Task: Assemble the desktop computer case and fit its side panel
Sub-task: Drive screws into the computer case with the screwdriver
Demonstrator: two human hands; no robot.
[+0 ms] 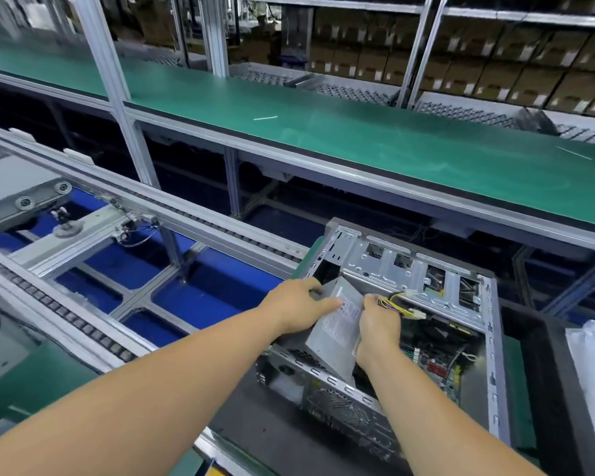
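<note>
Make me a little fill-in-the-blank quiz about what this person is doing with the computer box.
1. Both hands hold the grey metal power supply box inside the open silver computer case, which lies on its ____.
2. The long shelf surface behind the case is coloured ____.
3. The right hand lies beside a bundle of ____ and black cables.
4. The left hand rests on the box's ____ edge.

Missing words: side; green; yellow; left
</note>
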